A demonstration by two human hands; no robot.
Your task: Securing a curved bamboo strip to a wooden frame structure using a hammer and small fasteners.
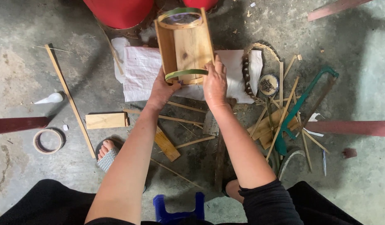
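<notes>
Both hands hold a small wooden box point(186, 46) up over the floor. Left hand point(161, 89) grips its near left corner, and right hand point(215, 83) grips its near right corner. Its long side points away from the person, toward a red tub point(117, 12). Green strips point(186, 73) bend across both ends. Under it lies a white sack point(142, 71), flat and crumpled. A green saw point(303, 108) lies on the right among wood sticks point(280, 116). A tape roll point(47, 141) sits far left, with bare floor point(26, 71) around it.

Soft daylight is coming from the upper right, brightening the floor point(367, 54) there; the arms are casting faint shadows, and edges are bending slightly.
</notes>
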